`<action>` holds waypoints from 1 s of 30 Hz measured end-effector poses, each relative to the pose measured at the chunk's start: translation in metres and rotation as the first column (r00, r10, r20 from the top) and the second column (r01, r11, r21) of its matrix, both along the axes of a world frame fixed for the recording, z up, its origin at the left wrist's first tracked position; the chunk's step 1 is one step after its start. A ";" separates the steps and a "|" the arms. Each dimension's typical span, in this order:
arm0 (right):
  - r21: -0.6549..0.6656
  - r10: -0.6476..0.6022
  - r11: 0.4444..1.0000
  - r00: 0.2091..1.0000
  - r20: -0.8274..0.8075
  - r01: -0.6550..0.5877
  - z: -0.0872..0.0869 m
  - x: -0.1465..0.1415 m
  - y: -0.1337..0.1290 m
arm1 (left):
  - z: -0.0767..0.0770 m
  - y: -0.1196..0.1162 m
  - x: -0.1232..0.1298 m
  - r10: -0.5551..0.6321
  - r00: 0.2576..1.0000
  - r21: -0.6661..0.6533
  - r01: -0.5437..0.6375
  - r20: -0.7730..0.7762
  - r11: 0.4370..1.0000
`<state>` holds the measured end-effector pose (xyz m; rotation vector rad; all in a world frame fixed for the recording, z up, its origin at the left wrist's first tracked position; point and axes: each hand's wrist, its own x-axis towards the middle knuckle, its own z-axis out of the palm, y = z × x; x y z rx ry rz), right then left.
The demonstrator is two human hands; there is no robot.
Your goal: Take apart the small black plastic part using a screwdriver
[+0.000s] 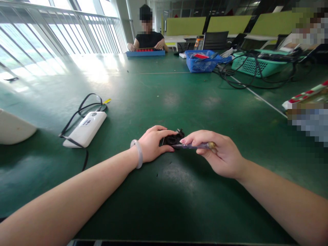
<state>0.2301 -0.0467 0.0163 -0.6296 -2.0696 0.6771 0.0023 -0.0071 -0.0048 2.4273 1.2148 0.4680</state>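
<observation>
A small black part [171, 139] with a rounded middle lies on the green table in front of me. My left hand [153, 145], with a pale bangle on its wrist, holds it between thumb and fingers from the left. In my right hand [220, 152] is a slim screwdriver [202, 146], its translucent handle ending in a yellowish cap. The screwdriver lies nearly level, and its thin end points left at the near side of the black part. Whether its tip touches the part I cannot tell.
On the left lies a white power bank [88, 128] with a black cord, beside a white rounded object [14, 128]. Farther back stand a blue basket [201, 66] and a green basket [246, 65] with black cables. Across the table a person handles a blue tray [146, 53].
</observation>
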 end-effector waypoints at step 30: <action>-0.190 -0.435 0.898 0.863 -0.256 0.397 -0.005 0.000 0.010 | 0.001 0.000 -0.004 0.288 0.957 0.158 -0.278 -0.044 0.948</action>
